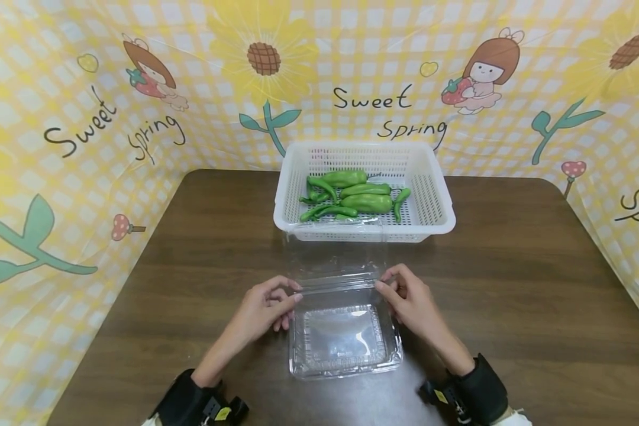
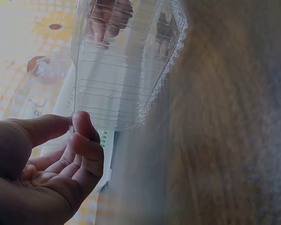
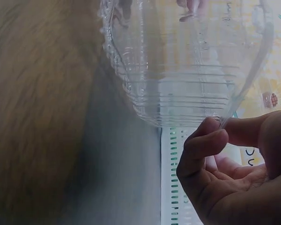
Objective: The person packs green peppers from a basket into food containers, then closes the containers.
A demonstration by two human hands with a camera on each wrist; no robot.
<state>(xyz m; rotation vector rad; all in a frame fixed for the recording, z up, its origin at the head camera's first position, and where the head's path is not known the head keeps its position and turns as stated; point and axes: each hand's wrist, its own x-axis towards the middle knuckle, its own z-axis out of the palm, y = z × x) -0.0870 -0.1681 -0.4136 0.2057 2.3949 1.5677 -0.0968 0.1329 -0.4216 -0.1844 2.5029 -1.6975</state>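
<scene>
Clamshell box (image 1: 343,337), glare-blurred, lid rim pinched in left hand (image 1: 266,307) and right hand (image 1: 412,305) grip.

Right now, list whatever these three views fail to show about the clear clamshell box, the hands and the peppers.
- Head view: the count of green peppers in the white basket; they overlap.
- Head view: the clamshell box lid's outline; clear plastic, glare.
- Left wrist view: the left hand is cut off by the frame edge; the table is blurred.
- Right wrist view: the right hand is cut off too; the basket shows only as a strip.
</scene>
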